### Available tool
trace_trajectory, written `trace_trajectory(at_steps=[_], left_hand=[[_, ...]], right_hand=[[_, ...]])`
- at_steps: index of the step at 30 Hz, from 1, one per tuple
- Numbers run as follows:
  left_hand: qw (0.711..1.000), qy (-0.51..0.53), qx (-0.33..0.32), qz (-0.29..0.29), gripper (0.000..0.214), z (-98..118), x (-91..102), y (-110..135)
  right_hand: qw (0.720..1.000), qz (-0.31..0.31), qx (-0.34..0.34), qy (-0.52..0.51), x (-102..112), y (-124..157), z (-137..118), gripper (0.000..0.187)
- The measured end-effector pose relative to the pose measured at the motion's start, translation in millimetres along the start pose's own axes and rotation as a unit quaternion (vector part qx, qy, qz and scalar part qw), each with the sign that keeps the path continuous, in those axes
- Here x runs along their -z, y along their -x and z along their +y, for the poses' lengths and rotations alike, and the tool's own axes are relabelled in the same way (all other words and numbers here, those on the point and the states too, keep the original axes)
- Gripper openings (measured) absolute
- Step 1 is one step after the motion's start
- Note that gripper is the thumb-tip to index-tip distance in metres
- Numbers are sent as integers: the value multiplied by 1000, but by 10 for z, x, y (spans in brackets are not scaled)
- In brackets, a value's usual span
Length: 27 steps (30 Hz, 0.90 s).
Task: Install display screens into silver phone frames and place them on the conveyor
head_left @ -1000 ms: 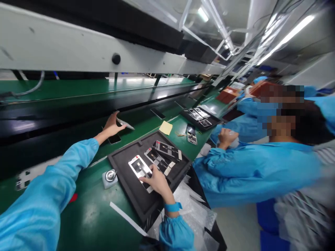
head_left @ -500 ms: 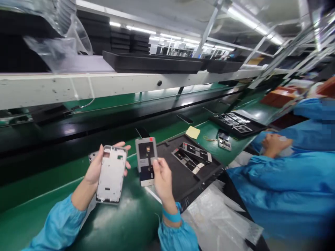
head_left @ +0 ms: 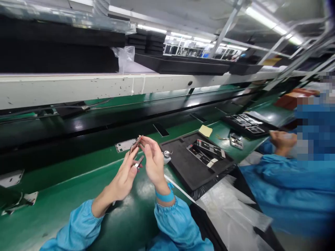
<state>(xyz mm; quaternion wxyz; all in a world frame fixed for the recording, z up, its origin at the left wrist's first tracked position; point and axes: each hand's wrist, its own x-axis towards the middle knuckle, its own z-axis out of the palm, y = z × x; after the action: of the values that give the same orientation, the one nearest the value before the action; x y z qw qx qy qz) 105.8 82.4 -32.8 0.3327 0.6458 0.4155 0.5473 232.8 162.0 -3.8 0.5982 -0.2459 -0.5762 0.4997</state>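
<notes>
My left hand is closed around thin phone parts, tilted nearly edge-on. One is a phone screen panel with a reddish edge at its top. A grey-and-white edge shows lower down by my left thumb, apparently the phone frame; whether the two parts touch, I cannot tell. My right hand, with a blue band at the wrist, meets the panel's upper edge with its fingertips and partly hides it. Just right of it sits a small silver round object.
Right of my hands lies a black foam tray bearing phone screens. Behind are a white phone frame, a dark phone screen and a yellow note. Plastic bags lie front right, near a co-worker's blue sleeve.
My hands have come together. The frame and the panel, held apart and facing me before, are now close together and turned nearly edge-on. The view has shifted left.
</notes>
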Motion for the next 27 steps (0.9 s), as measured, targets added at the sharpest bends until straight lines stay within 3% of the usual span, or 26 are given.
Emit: trace_trajectory(at_steps=[3,7,11,13,14,17,21,24,27], left_hand=[[994,-71,-66,-43,68,-96,1,9],[994,-63,-61,-58,67,-133,12,-73],[995,8,33,94,81,-148,246,-227],[976,103,97,166,94,-119,445,-275],[963,165,119,175,98,-84,542,-284],[920,344,134,128,98,99,740,-253],[880,456,121,57,90,389,751,-160],[861,492,125,16,90,540,697,-88],[847,515,134,1,85,617,648,-24]], right_hand=[[999,44,6,-10,-40,-24,44,41],[999,38,13,28,142,-102,183,43],[980,-2,-23,198,443,-142,570,41],[959,-31,-69,273,553,-67,833,39],[950,-48,-92,295,587,-4,961,37],[925,-76,-139,347,617,216,1257,34],[906,-73,-162,385,610,336,1362,28],[911,-74,-170,367,594,269,1209,35],[931,-101,-175,303,525,235,837,61]])
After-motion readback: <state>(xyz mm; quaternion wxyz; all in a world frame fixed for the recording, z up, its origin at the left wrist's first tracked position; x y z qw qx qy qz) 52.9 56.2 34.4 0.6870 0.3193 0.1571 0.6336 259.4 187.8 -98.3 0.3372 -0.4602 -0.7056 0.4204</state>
